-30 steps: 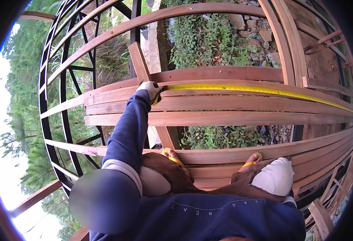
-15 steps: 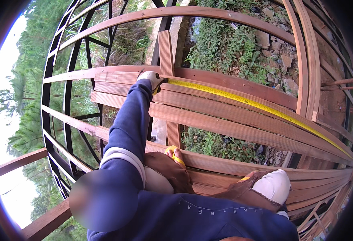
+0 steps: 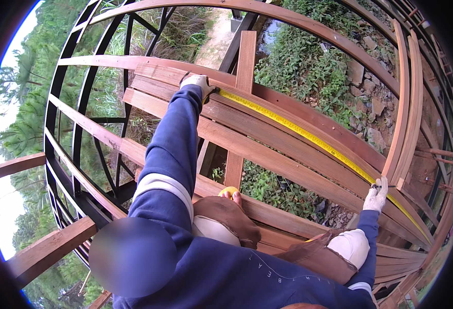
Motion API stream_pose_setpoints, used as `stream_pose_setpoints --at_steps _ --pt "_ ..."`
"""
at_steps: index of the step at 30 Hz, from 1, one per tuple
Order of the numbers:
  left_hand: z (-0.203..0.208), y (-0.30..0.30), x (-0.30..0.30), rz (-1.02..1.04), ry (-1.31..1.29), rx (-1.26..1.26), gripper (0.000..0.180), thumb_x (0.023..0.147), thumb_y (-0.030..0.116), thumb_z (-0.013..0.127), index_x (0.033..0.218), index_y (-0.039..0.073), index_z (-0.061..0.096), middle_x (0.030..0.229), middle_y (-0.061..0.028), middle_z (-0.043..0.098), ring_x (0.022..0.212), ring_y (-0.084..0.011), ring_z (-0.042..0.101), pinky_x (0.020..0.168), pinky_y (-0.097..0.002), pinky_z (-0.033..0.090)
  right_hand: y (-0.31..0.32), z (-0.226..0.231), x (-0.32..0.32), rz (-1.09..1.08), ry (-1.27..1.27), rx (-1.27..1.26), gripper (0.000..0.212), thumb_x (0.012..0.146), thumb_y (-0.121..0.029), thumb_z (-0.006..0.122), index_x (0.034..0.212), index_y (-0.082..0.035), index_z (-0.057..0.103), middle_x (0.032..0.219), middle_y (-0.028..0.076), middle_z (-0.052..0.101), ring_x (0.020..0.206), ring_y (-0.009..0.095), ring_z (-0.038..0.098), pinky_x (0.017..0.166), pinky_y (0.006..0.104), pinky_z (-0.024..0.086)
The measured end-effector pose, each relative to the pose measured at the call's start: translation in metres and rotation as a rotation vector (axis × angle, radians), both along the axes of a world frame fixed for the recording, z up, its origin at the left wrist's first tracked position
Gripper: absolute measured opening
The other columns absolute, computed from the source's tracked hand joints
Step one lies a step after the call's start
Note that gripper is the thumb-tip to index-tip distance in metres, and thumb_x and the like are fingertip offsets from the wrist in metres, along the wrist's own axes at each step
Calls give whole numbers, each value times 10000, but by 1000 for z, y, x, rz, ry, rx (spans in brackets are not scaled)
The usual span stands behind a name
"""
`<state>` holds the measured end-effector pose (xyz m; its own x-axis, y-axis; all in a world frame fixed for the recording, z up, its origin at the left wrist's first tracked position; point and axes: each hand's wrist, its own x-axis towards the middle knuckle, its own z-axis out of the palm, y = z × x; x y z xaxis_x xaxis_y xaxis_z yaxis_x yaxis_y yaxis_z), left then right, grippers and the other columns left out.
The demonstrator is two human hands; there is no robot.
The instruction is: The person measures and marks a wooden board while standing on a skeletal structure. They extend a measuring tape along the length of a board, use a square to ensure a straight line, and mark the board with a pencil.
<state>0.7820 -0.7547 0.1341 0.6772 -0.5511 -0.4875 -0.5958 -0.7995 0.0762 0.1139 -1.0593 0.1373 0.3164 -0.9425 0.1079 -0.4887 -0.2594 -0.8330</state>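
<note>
My left hand (image 3: 197,85), in a pale work glove, is closed on the tape measure's dark case at the left part of the boards. From it the yellow tape blade (image 3: 288,125) runs out to the right along the grooved wooden boards (image 3: 267,136). At the right, my right hand (image 3: 375,197), also gloved, is beside the blade. Its fingers are pinched on a thin dark pencil-like stick (image 3: 387,186), whose exact kind is too small to tell. The far end of the blade (image 3: 421,230) lies near the boards' right ends.
A short crosswise board (image 3: 245,56) lies under the long ones. Gaps between wooden joists (image 3: 329,116) and black metal framing (image 3: 82,110) open onto plants and rocks below. Long planks (image 3: 414,98) rest at the right. My knees and a yellow sandal (image 3: 228,190) are close to the boards.
My right hand has come into view and reached out to the blade at the right, holding the thin stick. My left hand stays on the tape case while the view has tilted.
</note>
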Motion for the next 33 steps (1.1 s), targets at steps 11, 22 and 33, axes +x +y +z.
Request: stream_pose_setpoints --at_steps 11,22,33 --pt "3 17 28 58 -67 83 674 840 505 619 1333 66 484 1192 -154 629 1104 -290 602 946 -379 464 31 46 241 636 -73 348 381 912 96 431 1232 -50 577 1183 64 594 837 121 596 740 260 519" --pt "-14 16 31 50 -57 136 671 841 509 618 1353 100 474 1200 -136 632 1110 -270 606 930 -382 464 92 36 375 514 -224 673 148 960 -108 521 1046 -30 612 754 62 656 596 113 598 557 243 510" --pt "-22 19 33 41 -31 105 545 838 468 624 1224 85 580 1184 -119 643 1114 -258 606 921 -377 468 153 -6 472 477 -286 996 162 907 -20 496 1020 0 611 751 89 653 585 150 614 540 265 525"
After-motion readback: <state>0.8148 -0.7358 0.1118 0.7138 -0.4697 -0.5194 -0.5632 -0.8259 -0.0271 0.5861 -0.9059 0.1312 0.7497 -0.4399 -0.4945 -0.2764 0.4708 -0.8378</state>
